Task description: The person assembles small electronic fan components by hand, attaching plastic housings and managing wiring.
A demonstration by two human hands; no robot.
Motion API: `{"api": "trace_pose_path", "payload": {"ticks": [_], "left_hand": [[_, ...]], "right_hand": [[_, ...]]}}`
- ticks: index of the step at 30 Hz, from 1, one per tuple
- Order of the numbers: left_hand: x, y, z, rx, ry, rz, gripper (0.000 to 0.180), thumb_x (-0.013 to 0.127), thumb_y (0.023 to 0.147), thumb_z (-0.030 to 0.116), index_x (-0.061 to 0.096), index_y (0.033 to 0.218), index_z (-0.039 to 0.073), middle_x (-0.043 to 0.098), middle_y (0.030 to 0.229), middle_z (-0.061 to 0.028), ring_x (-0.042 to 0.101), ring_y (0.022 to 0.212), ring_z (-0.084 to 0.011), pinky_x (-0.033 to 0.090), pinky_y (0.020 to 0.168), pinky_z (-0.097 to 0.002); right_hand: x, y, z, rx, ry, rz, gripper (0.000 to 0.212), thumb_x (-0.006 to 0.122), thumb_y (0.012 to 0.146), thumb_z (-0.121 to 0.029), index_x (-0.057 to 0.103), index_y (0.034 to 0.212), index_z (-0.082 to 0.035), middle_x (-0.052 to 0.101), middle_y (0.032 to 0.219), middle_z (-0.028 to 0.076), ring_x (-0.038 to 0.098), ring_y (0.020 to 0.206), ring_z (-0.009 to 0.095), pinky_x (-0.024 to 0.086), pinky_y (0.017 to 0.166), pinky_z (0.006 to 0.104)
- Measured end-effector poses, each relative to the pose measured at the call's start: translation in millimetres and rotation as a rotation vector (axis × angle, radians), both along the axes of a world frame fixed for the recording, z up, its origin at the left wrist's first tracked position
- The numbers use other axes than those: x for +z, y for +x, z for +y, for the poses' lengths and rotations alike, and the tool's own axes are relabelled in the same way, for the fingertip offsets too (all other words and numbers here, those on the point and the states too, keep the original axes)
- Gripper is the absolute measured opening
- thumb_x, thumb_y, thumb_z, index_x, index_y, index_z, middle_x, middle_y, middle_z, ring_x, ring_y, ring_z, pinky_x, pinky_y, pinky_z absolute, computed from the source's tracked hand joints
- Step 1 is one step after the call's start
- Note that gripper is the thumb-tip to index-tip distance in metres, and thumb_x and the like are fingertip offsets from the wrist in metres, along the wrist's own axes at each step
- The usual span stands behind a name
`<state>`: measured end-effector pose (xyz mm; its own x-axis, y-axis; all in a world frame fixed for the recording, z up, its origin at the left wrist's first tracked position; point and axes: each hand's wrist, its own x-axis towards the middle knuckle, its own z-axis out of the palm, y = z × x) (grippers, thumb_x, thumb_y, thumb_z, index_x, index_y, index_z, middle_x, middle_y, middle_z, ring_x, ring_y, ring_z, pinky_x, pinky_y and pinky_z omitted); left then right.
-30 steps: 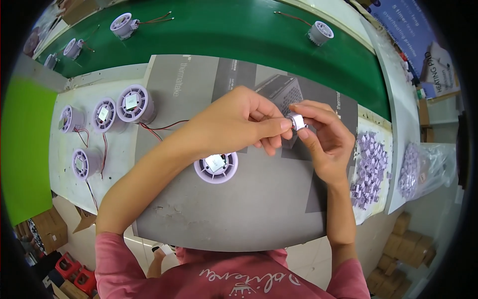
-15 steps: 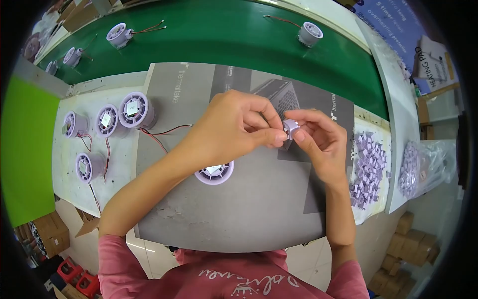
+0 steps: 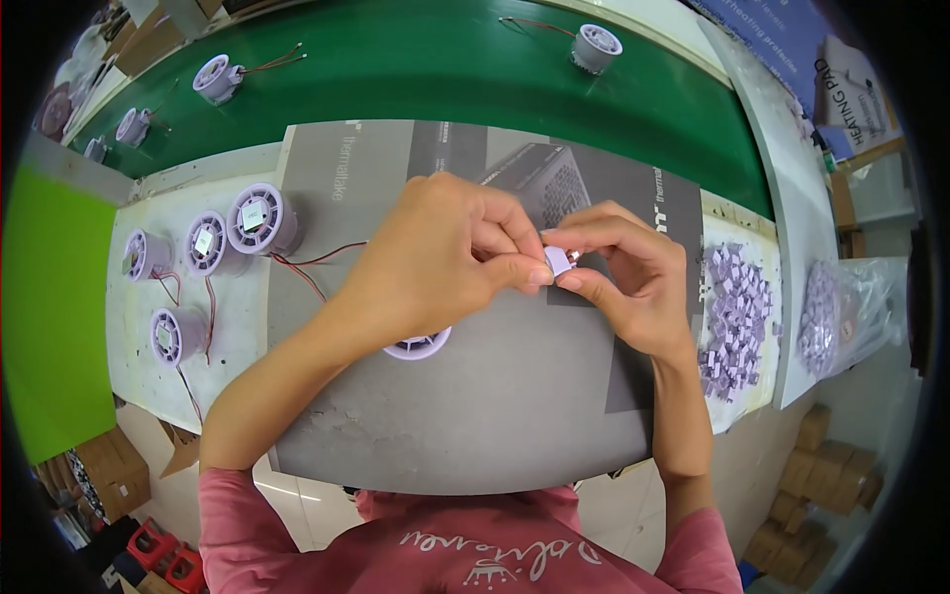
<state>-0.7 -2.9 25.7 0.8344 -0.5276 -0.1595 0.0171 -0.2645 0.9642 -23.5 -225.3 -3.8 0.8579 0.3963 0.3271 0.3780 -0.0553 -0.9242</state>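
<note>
A small lilac plastic piece (image 3: 559, 260) is pinched between my two hands above the grey board (image 3: 445, 426). My left hand (image 3: 460, 247) grips its left side with thumb and forefinger. From the other side, my right hand (image 3: 623, 267) holds it between thumb and fingertips. Beneath my left wrist, a round lilac fan-like unit (image 3: 420, 348) lies on the board, mostly hidden by the forearm. To the left stand several similar lilac units (image 3: 263, 220) with slotted rims, some with a pale square at the centre and red and dark wires.
A heap of small lilac pieces (image 3: 734, 322) lies on the white surface at right, beside a clear plastic bag (image 3: 841, 317) of lilac parts. Across the back runs a green belt (image 3: 426, 74) carrying several lilac units (image 3: 597, 48). A bright green panel (image 3: 59, 307) borders the left.
Both hands have shifted slightly left with the lilac piece, which has turned to show a flat face. The view has also moved slightly; units on the belt appear further left.
</note>
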Motion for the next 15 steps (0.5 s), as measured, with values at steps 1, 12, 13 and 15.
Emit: {"api": "trace_pose_path", "payload": {"ticks": [1, 12, 13, 15], "left_hand": [[1, -2, -1, 0.01, 0.002, -0.013, 0.012, 0.078, 0.083, 0.006, 0.069, 0.087, -0.002, 0.074, 0.077, -0.0086, 0.065, 0.069, -0.0082, 0.051, 0.063, -0.0238], [3, 0, 14, -0.178, 0.313, -0.171, 0.047, 0.082, 0.075, 0.007, 0.053, 0.112, 0.004, 0.073, 0.075, -0.0129, 0.07, 0.068, -0.0181, 0.052, 0.064, -0.03], [2, -1, 12, -0.109, 0.323, -0.152, 0.048, 0.082, 0.075, 0.008, 0.053, 0.112, 0.005, 0.073, 0.075, -0.0125, 0.07, 0.068, -0.0182, 0.051, 0.064, -0.0306], [-1, -3, 9, -0.045, 0.327, -0.137, 0.049, 0.083, 0.074, 0.009, 0.054, 0.113, 0.007, 0.073, 0.075, -0.0121, 0.07, 0.067, -0.0182, 0.051, 0.063, -0.0312]], "right_hand": [[0, 0, 0, -0.002, 0.002, 0.001, 0.032, 0.075, 0.079, 0.008, 0.071, 0.11, 0.003, 0.067, 0.103, 0.012, 0.063, 0.09, 0.018, 0.051, 0.078, 0.0299], [-5, -3, 7, -0.056, -0.064, 0.114, 0.031, 0.073, 0.082, 0.005, 0.071, 0.111, -0.002, 0.069, 0.105, 0.011, 0.067, 0.093, 0.019, 0.056, 0.083, 0.0309], [-4, -2, 5, -0.057, -0.059, 0.113, 0.031, 0.073, 0.082, 0.005, 0.071, 0.111, -0.002, 0.069, 0.105, 0.011, 0.067, 0.093, 0.019, 0.056, 0.083, 0.0309], [-2, -2, 4, -0.093, -0.346, -0.075, 0.031, 0.075, 0.078, 0.004, 0.071, 0.107, -0.004, 0.069, 0.1, 0.011, 0.068, 0.086, 0.022, 0.056, 0.08, 0.0319]]}}
